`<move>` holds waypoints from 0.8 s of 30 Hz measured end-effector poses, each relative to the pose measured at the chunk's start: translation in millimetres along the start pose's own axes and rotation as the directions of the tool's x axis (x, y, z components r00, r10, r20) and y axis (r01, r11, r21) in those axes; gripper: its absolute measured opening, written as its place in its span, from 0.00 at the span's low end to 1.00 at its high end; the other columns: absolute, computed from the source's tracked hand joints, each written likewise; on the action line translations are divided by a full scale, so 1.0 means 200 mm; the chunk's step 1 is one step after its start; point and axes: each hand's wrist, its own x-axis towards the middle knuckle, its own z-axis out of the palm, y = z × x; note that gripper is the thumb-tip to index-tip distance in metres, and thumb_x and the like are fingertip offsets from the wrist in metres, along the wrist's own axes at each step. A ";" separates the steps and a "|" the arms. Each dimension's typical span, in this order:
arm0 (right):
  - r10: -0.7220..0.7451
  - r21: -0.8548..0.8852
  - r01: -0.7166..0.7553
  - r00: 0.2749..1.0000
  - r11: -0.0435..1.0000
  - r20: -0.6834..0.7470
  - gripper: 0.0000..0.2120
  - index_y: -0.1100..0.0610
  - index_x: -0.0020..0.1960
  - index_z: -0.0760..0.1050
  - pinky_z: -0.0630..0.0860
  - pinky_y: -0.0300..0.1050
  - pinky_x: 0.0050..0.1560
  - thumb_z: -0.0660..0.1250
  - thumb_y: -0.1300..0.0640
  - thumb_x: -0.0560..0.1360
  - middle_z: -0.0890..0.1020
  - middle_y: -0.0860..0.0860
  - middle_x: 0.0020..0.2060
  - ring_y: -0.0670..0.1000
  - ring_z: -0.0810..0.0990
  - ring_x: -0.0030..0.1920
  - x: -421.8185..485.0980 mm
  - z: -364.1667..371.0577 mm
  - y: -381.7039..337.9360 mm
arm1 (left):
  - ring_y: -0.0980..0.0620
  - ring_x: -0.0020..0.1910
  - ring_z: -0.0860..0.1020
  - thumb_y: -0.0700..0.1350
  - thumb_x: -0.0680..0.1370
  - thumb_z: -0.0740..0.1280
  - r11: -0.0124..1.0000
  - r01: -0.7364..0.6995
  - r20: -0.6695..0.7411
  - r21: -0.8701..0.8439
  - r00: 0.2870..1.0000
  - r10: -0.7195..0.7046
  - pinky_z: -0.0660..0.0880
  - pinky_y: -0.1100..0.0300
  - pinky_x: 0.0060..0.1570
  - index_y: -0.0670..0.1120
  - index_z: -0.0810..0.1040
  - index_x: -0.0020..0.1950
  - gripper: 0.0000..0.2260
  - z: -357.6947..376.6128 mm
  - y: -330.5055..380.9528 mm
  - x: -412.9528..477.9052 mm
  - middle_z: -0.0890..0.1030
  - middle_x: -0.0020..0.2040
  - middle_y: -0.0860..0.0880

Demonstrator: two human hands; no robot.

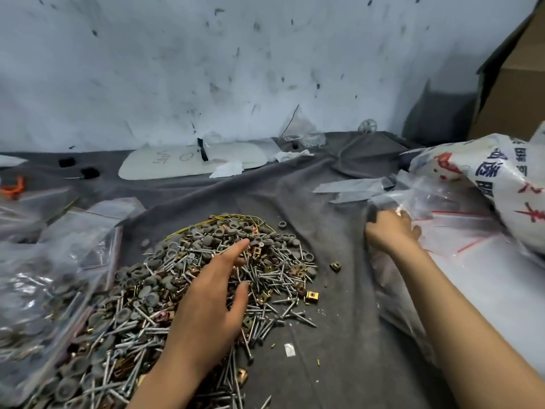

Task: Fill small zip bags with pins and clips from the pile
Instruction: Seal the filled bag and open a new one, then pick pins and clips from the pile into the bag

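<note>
Fingers (236,250) of left hand (212,296) splayed apart, laid on one pile (165,278) of pins, grey caps and brass clips, lower centre on grey cloth (339,335). Right hand (389,236) at centre right among empty zip bags (460,231); blurred, grip not readable. One stray brass clip (335,266) just right of pile. Filled bags (38,290) heaped lower left, count unclear. One printed sack (486,178) upper right.

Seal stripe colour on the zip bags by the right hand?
Red, on the clear zip bags; head view shows it.

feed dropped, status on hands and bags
Left hand open over pile. Right hand in empty bags, grip unclear. Filled bags sit left of pile.
</note>
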 end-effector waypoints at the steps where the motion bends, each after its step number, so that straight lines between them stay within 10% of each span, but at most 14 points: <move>1: -0.018 0.069 0.027 0.991 0.997 -0.132 0.18 0.62 0.63 0.73 0.58 0.58 0.71 0.59 0.57 0.76 0.69 0.60 0.68 0.59 0.62 0.71 -0.01 -0.01 -0.01 | 0.69 0.39 0.74 0.38 0.76 0.70 1.000 -0.003 -0.010 -0.007 1.000 0.003 0.75 0.65 0.46 0.56 0.64 0.73 0.30 0.00 0.00 0.00 0.77 0.55 0.59; 6: 0.049 0.487 0.499 0.661 0.717 -0.749 0.10 0.58 0.52 0.82 0.67 0.33 0.54 0.64 0.63 0.74 0.83 0.52 0.50 0.52 0.78 0.51 -0.22 -0.03 -0.11 | 0.65 0.47 0.76 0.35 0.75 0.68 0.998 -0.051 -0.103 -0.024 0.993 0.048 0.75 0.69 0.50 0.52 0.68 0.71 0.26 -0.01 0.01 0.01 0.77 0.53 0.57; 12: 0.038 0.198 -0.004 0.985 0.980 -0.166 0.23 0.56 0.70 0.69 0.45 0.60 0.74 0.60 0.46 0.79 0.48 0.55 0.78 0.58 0.40 0.76 -0.09 0.19 -0.03 | 0.61 0.50 0.78 0.31 0.73 0.69 0.996 -0.088 -0.106 -0.026 0.991 0.085 0.67 0.78 0.58 0.49 0.70 0.68 0.27 -0.03 0.01 0.01 0.79 0.51 0.54; 16: 0.097 0.199 -0.062 0.981 0.978 -0.169 0.29 0.58 0.76 0.57 0.41 0.63 0.73 0.54 0.44 0.80 0.51 0.48 0.78 0.55 0.39 0.77 -0.03 0.25 0.05 | 0.60 0.51 0.79 0.32 0.72 0.69 0.996 -0.090 -0.085 -0.026 0.993 0.087 0.67 0.78 0.59 0.50 0.69 0.68 0.27 -0.02 0.02 0.01 0.80 0.51 0.55; 24: 0.020 0.105 -0.009 0.994 0.994 -0.104 0.24 0.51 0.70 0.69 0.36 0.68 0.69 0.54 0.41 0.79 0.49 0.48 0.78 0.56 0.35 0.76 -0.06 0.23 0.03 | 0.60 0.48 0.79 0.30 0.71 0.72 0.995 -0.095 -0.057 -0.004 0.994 0.095 0.74 0.69 0.53 0.47 0.74 0.66 0.27 -0.03 0.01 0.00 0.81 0.49 0.55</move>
